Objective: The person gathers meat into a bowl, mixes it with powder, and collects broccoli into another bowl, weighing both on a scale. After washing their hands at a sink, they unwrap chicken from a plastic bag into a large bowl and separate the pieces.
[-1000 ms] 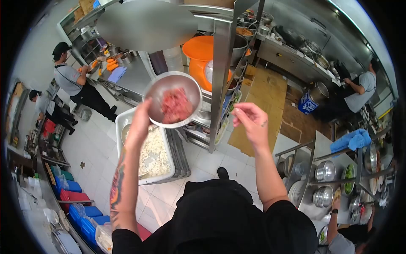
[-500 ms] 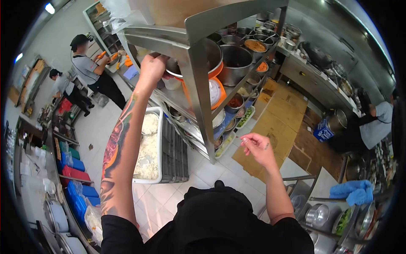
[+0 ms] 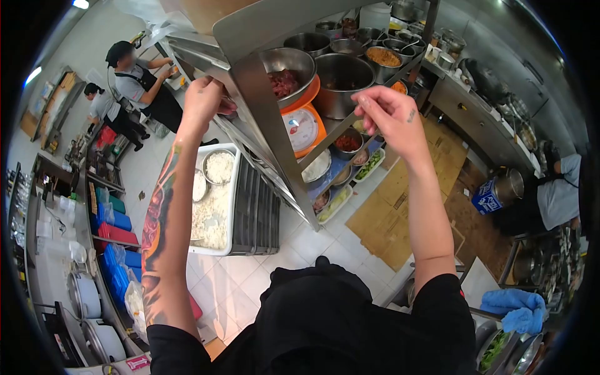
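My left hand (image 3: 205,103) is beside the left upright of the steel shelf unit (image 3: 250,81), its fingers curled closed and partly hidden by the frame. What they hold, if anything, is out of sight. My right hand (image 3: 395,115) hovers before the shelf's right side, fingers bent in a pinch; I cannot make out anything between them. Inside the shelf, a metal bowl (image 3: 306,60) with dark red meat (image 3: 284,83) sits on an orange dial scale (image 3: 303,128). A deep steel pot (image 3: 340,103) stands just right of it, close to my right fingertips.
Below left is a white-rimmed crate (image 3: 232,206) of white food with metal bowls. Lower shelves carry bowls and trays of green vegetables (image 3: 370,164). Flattened cardboard (image 3: 400,212) covers the floor at right. Two people (image 3: 134,78) work at back left, another person (image 3: 559,194) at far right.
My right hand has risen towards the shelf and the steel pot. My left hand has shifted slightly left, off the bowl's side. The view has turned, showing the meat and scale dial more plainly.
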Tool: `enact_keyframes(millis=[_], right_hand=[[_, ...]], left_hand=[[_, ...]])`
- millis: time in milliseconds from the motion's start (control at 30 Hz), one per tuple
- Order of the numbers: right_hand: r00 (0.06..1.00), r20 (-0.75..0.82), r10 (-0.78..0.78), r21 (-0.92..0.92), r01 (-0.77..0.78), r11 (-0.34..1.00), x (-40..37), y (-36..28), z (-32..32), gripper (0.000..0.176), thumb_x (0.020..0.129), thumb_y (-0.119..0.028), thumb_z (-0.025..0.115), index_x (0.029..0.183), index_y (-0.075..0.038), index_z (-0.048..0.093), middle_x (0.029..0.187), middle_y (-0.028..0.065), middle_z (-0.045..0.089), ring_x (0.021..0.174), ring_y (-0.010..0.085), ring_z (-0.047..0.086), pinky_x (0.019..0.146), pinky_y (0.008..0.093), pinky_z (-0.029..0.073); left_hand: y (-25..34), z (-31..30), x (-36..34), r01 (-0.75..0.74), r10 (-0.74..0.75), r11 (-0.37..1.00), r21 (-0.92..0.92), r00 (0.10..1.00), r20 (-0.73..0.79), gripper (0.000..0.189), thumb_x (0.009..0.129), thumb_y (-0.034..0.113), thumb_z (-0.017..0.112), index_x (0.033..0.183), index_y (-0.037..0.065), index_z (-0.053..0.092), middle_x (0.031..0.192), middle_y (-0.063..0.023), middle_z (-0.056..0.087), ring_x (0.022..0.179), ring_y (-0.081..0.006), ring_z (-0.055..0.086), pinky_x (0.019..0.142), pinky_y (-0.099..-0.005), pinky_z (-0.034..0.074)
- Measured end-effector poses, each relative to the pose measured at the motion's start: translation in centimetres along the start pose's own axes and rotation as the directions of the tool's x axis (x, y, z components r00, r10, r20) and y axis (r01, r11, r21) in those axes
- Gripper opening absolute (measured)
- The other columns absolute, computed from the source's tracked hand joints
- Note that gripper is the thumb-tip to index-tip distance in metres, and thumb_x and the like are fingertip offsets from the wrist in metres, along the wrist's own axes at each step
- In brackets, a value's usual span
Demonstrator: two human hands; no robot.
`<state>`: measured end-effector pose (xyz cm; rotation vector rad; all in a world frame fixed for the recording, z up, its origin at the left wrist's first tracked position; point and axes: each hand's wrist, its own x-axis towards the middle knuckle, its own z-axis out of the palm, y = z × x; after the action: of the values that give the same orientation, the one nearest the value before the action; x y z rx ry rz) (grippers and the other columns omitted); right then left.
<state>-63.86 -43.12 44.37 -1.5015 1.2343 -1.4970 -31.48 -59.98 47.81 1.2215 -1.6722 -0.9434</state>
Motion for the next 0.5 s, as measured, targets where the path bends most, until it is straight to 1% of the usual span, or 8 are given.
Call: enact_keyframes(millis=[167,233,300,333,367,400,467,500], right_hand=[[0.998,0.011,-0.060,-0.022,0.061,0.998,2.3,-0.6,0.4,0.021,0.099,-0.020,0.062,0.105,-0.002,0.071,0.081,0.0004,0.067,0.065,0.0041,0.057,0.056,0.0204,0.047],[0.993,-0.033,-0.110,-0.085,0.107,0.991,4.0,-1.1,0.6,0.021,0.099,-0.019,0.063,0.106,-0.001,0.071,0.083,0.0013,0.066,0.066,0.0045,0.056,0.056,0.0202,0.046],[0.989,-0.038,-0.142,-0.145,0.135,0.980,6.3,-1.3,1.2,0.022,0.097,-0.020,0.064,0.107,-0.001,0.071,0.085,0.0033,0.069,0.068,0.0079,0.060,0.061,0.0234,0.049],[0.923,-0.007,-0.386,-0.364,0.357,0.860,7.9,-1.0,1.7,0.022,0.096,-0.020,0.065,0.108,-0.003,0.071,0.088,0.0041,0.070,0.072,0.0114,0.064,0.065,0.0261,0.051],[0.802,0.079,-0.593,-0.553,0.530,0.643,9.2,-0.9,2.2,0.022,0.094,-0.020,0.066,0.109,-0.004,0.072,0.091,0.0050,0.072,0.076,0.0150,0.067,0.069,0.0287,0.053],[0.802,0.076,-0.592,-0.558,0.527,0.641,10.2,-1.3,2.9,0.022,0.094,-0.020,0.066,0.109,-0.004,0.072,0.091,0.0050,0.072,0.076,0.0150,0.067,0.069,0.0287,0.053],[0.829,0.240,-0.505,-0.668,0.519,0.534,11.8,-2.5,4.3,0.023,0.090,-0.020,0.070,0.109,-0.008,0.073,0.096,0.0066,0.073,0.086,0.0211,0.070,0.080,0.0334,0.054],[0.828,0.240,-0.506,-0.672,0.518,0.529,12.3,-3.2,4.9,0.023,0.090,-0.020,0.070,0.109,-0.008,0.073,0.096,0.0066,0.073,0.086,0.0211,0.070,0.080,0.0334,0.054]], left_hand=[[0.8,-1.8,-2.1,0.020,-0.020,1.000,0.020,1.000,-0.015,0.044,0.103,0.036,0.046,0.108,-0.003,0.065,0.089,-0.0117,0.070,0.063,-0.0157,0.066,0.058,-0.0275,0.054],[0.8,-2.0,-2.5,0.040,-0.040,0.999,0.027,0.999,-0.023,0.042,0.103,0.036,0.047,0.108,-0.002,0.064,0.092,-0.0105,0.068,0.064,-0.0145,0.066,0.057,-0.0259,0.053],[0.7,-1.9,-2.8,0.054,-0.053,0.998,0.033,0.998,-0.028,0.041,0.103,0.037,0.049,0.108,-0.001,0.064,0.095,-0.0093,0.067,0.064,-0.0132,0.066,0.055,-0.0244,0.053],[0.7,-1.7,-2.8,0.050,-0.050,0.998,0.026,0.999,-0.016,0.044,0.104,0.039,0.047,0.110,-0.002,0.064,0.096,-0.0098,0.068,0.064,-0.0134,0.066,0.056,-0.0258,0.053],[0.7,-1.5,-2.8,0.044,-0.044,0.999,0.017,0.999,-0.003,0.046,0.104,0.040,0.046,0.112,-0.002,0.063,0.097,-0.0103,0.069,0.065,-0.0136,0.066,0.057,-0.0272,0.053],[0.6,-1.4,-2.7,0.041,-0.041,0.999,0.016,0.999,0.003,0.046,0.104,0.040,0.046,0.112,-0.002,0.063,0.097,-0.0103,0.069,0.065,-0.0136,0.066,0.057,-0.0272,0.053],[0.2,-1.2,-2.4,0.027,-0.027,1.000,-0.009,1.000,0.012,0.042,0.104,0.036,0.048,0.114,-0.003,0.061,0.102,-0.0099,0.068,0.067,-0.0137,0.066,0.058,-0.0271,0.053],[0.1,-0.9,-2.4,0.022,-0.022,1.000,-0.013,1.000,0.014,0.042,0.104,0.036,0.048,0.114,-0.003,0.061,0.102,-0.0099,0.068,0.067,-0.0137,0.066,0.058,-0.0271,0.053]])
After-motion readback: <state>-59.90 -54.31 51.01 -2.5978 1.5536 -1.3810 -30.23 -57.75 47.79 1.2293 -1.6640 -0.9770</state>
